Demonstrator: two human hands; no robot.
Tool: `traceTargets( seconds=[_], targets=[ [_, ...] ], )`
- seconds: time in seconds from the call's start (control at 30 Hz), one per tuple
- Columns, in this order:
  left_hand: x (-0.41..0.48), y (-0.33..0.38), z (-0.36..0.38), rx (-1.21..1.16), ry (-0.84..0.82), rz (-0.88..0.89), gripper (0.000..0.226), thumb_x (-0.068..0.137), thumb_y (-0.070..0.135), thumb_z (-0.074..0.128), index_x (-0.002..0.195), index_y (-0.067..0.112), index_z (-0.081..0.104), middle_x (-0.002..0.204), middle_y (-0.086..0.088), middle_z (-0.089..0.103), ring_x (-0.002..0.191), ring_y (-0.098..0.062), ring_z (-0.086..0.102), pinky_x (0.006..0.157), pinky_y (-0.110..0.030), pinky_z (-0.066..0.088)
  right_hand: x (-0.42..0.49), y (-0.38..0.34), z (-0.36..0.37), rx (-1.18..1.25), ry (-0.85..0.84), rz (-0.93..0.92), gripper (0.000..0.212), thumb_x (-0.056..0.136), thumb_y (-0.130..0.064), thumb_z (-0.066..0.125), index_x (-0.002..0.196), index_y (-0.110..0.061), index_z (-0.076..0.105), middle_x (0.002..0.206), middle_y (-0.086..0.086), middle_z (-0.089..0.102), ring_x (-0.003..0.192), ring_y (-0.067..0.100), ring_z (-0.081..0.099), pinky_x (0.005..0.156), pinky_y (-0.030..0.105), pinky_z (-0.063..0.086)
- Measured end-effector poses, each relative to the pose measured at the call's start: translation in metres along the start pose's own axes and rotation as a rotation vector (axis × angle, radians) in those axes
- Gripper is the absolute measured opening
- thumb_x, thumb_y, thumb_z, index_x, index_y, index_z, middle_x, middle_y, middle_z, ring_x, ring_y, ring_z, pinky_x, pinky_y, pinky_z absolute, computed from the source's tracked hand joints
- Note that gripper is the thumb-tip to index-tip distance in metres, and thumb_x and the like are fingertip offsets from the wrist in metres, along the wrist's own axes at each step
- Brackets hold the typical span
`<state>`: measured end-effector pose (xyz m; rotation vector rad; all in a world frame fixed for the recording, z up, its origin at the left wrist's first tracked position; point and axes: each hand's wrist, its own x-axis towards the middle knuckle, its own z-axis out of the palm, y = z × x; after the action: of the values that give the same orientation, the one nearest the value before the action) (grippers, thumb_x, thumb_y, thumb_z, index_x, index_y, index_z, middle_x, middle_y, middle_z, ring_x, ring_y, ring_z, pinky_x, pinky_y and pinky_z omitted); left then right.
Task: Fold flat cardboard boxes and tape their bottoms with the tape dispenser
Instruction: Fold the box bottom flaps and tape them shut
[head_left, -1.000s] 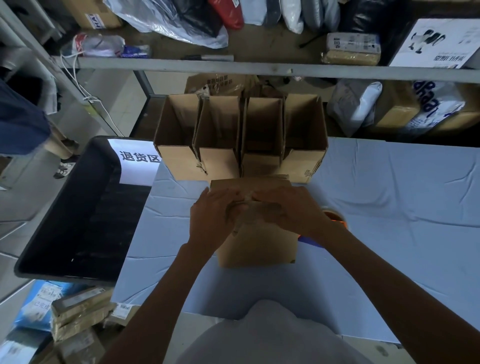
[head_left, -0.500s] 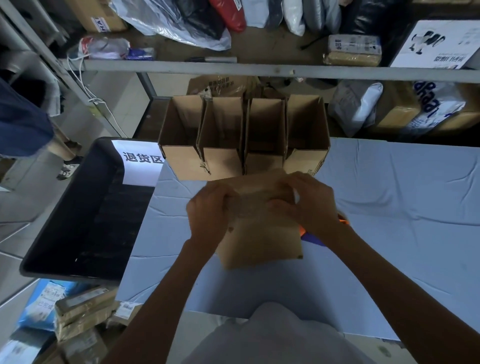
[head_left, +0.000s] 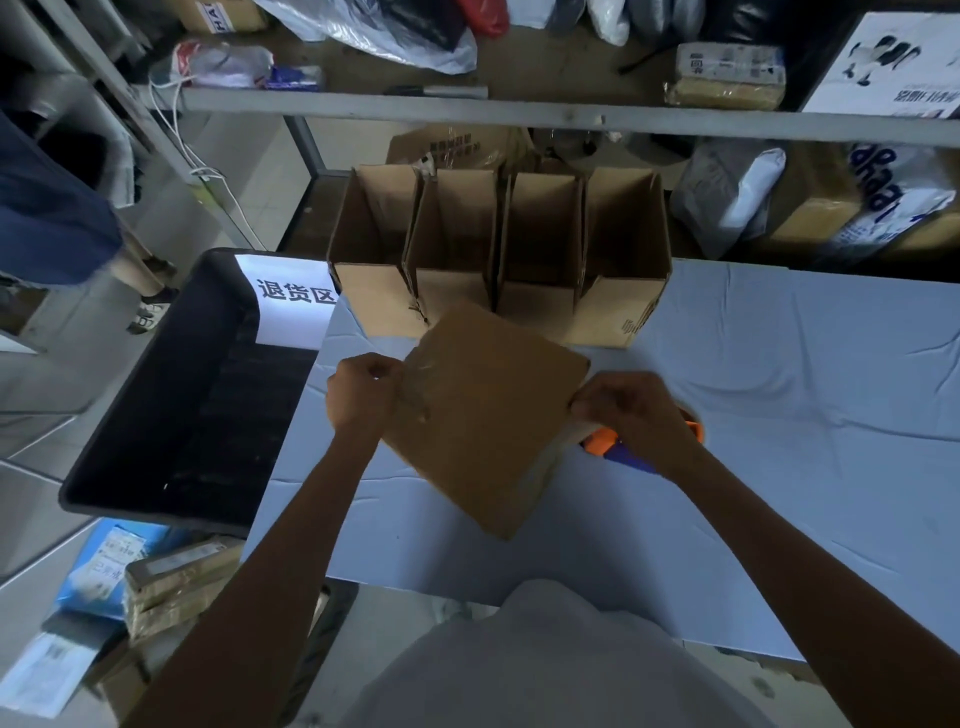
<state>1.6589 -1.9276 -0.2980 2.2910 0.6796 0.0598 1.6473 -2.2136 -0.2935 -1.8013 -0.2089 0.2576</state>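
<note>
Both hands are clamped on the box (head_left: 483, 415): my left hand (head_left: 363, 395) pinches its left edge, my right hand (head_left: 628, 410) its right corner. It hangs tilted over the table (head_left: 779, 426), near the row of open boxes (head_left: 498, 244). If I swing it wide, I think it could knock the tape dispenser (head_left: 602, 446) under my right hand or bump that row
</note>
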Motion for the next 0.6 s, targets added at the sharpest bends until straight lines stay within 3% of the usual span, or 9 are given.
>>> traceTargets(
  seconds=[0.03,0.1,0.17,0.23,0.3,0.37,0.4,0.53,0.6],
  targets=[
    [0.001,-0.002,0.0,-0.003,-0.066,0.003,0.022,0.088,0.023,0.061,0.107,0.017,0.07,0.105,0.001,0.069,0.095,-0.019,0.064,0.088,-0.034,0.051,0.004,-0.003,0.001,0.019,0.023,-0.008,0.009,0.083,-0.006,0.067,0.077,-0.011,0.071,0.074,0.017,0.067,0.07,0.042,0.062,0.066,0.047,0.05],
    [0.001,-0.001,-0.004,-0.069,-0.187,0.02,0.031,0.085,0.025,0.067,0.115,0.022,0.064,0.109,0.006,0.062,0.096,-0.014,0.061,0.09,-0.033,0.049,0.01,-0.011,0.006,0.02,0.064,-0.036,0.011,0.086,-0.003,0.063,0.082,-0.009,0.07,0.078,0.003,0.069,0.08,0.019,0.064,0.073,0.025,0.05],
    [-0.003,0.004,-0.013,-0.191,-0.281,0.081,0.027,0.086,0.025,0.066,0.114,0.026,0.065,0.113,0.008,0.063,0.1,-0.013,0.063,0.09,-0.032,0.05,0.018,-0.018,0.011,0.046,0.106,0.003,0.008,0.088,-0.008,0.062,0.087,-0.008,0.07,0.082,0.002,0.068,0.083,0.012,0.062,0.074,0.017,0.048],
    [-0.011,0.011,-0.026,-0.331,-0.41,0.172,0.02,0.093,0.03,0.056,0.109,0.027,0.068,0.112,0.008,0.067,0.104,-0.009,0.062,0.091,-0.027,0.045,0.026,-0.023,0.015,0.123,0.14,0.097,0.01,0.089,-0.013,0.062,0.087,-0.01,0.071,0.081,0.003,0.069,0.08,0.011,0.063,0.071,0.019,0.049],
    [-0.02,0.017,-0.037,-0.44,-0.533,0.252,0.027,0.097,0.036,0.045,0.109,0.029,0.068,0.111,0.011,0.068,0.108,-0.004,0.06,0.093,-0.024,0.041,0.034,-0.025,0.018,0.179,0.139,0.204,0.01,0.089,-0.016,0.062,0.087,-0.011,0.071,0.083,0.006,0.07,0.079,0.015,0.065,0.072,0.026,0.051],
    [-0.024,0.02,-0.044,-0.468,-0.609,0.34,0.029,0.094,0.046,0.047,0.115,0.036,0.063,0.117,0.013,0.064,0.113,-0.004,0.056,0.098,-0.026,0.041,0.04,-0.026,0.022,0.241,0.142,0.299,0.011,0.089,-0.019,0.063,0.088,-0.012,0.071,0.089,0.01,0.07,0.086,0.022,0.065,0.078,0.034,0.054],
    [-0.025,0.021,-0.046,-0.464,-0.647,0.382,0.037,0.087,0.048,0.055,0.122,0.036,0.057,0.123,0.01,0.06,0.116,-0.006,0.054,0.098,-0.027,0.043,0.042,-0.027,0.023,0.296,0.149,0.352,0.011,0.088,-0.02,0.063,0.087,-0.012,0.07,0.091,0.01,0.07,0.088,0.024,0.065,0.079,0.036,0.054],
    [-0.026,0.027,-0.042,-0.36,-0.684,0.503,0.12,0.051,0.029,0.091,0.143,0.032,0.015,0.138,0.004,0.031,0.117,0.006,0.041,0.084,-0.006,0.044,0.046,-0.027,0.027,0.489,0.131,0.589,0.015,0.088,-0.022,0.064,0.093,-0.008,0.068,0.095,0.012,0.07,0.09,0.028,0.066,0.065,0.033,0.054],
    [-0.024,0.026,-0.04,-0.331,-0.681,0.529,0.127,0.042,0.051,0.089,0.142,0.037,0.012,0.142,0.009,0.024,0.124,0.005,0.035,0.087,-0.005,0.042,0.048,-0.024,0.026,0.516,0.149,0.703,0.018,0.085,-0.023,0.067,0.093,-0.007,0.066,0.098,0.014,0.068,0.093,0.031,0.064,0.074,0.039,0.054]
  ],
)
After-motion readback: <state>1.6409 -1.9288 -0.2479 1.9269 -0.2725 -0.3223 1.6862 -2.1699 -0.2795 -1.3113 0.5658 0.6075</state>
